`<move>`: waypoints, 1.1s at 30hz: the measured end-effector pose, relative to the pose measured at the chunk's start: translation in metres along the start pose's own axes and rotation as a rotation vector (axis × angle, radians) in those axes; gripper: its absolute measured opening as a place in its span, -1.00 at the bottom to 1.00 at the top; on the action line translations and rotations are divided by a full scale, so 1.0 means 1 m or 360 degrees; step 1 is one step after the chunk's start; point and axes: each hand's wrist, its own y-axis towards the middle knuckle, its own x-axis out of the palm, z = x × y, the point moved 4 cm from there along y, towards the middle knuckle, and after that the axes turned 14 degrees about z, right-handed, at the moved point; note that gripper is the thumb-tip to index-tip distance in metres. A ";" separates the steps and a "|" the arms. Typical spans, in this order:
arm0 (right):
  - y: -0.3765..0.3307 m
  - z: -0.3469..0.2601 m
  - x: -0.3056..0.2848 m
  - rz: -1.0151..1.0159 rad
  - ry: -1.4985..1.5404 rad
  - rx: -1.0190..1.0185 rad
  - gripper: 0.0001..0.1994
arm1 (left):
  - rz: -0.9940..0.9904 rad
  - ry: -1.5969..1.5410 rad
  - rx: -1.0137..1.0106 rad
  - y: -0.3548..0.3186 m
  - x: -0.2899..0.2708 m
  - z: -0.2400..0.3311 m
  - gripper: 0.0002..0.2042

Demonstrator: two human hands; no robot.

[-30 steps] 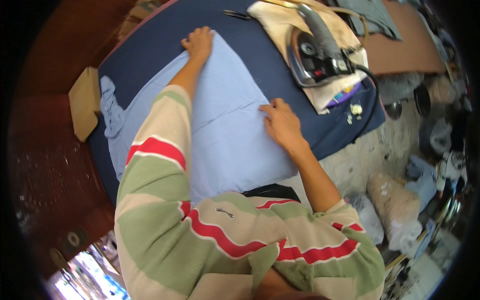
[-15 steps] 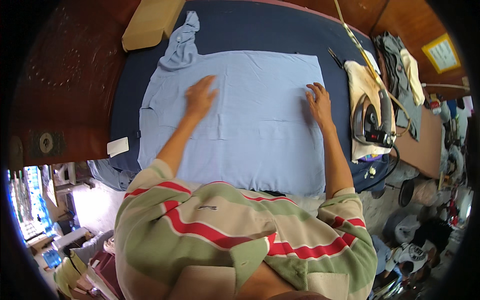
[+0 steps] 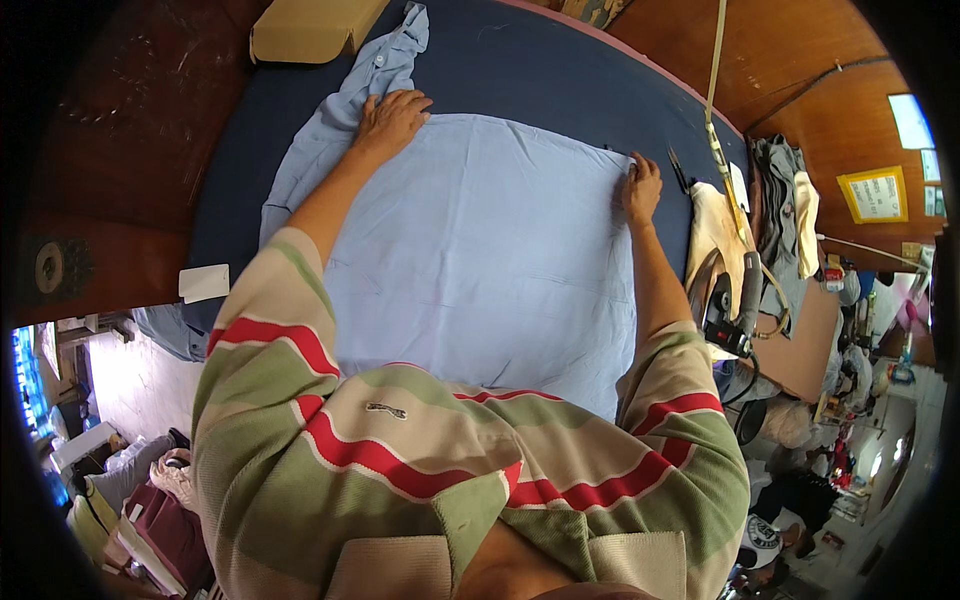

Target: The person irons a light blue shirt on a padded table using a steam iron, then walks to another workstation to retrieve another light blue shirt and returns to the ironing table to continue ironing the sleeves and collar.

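A light blue shirt (image 3: 480, 240) lies spread over a dark navy padded table, with one sleeve (image 3: 352, 98) stretching crumpled to the far left. My left hand (image 3: 393, 124) rests palm down on the cloth where that sleeve meets the body, fingers bent a little and slightly apart. At the shirt's far right corner, my right hand (image 3: 643, 190) has its fingers curled in on the fabric edge; the fingertips are partly hidden. The near edge of the shirt disappears under my striped top.
An iron (image 3: 732, 310) stands on a cream cloth (image 3: 710, 225) at the right, its hose (image 3: 714, 90) rising above. Thread snips (image 3: 678, 170) lie close by. A cardboard box (image 3: 310, 30) sits far left, a white tag (image 3: 204, 283) at the left edge. Folded dark garments (image 3: 778, 200) are farther right.
Both hands have moved away from me over the shirt, the left to the base of the sleeve, the right to the far corner. My view has shifted, and my torso leans closer over the table.
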 end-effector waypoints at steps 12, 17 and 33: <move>0.027 0.037 0.029 0.0122 -0.0213 -0.0448 -0.86 | 0.0057 -0.0032 0.0368 0.032 0.027 -0.039 -0.80; 0.034 0.025 0.022 -0.0073 -0.0292 -0.0331 -0.80 | 0.0124 0.0188 0.0470 0.041 0.015 -0.030 -0.83; -0.027 -0.014 -0.011 -0.0474 -0.0278 -0.0475 -0.35 | -0.0182 0.0425 -0.0137 -0.043 -0.005 0.016 -0.44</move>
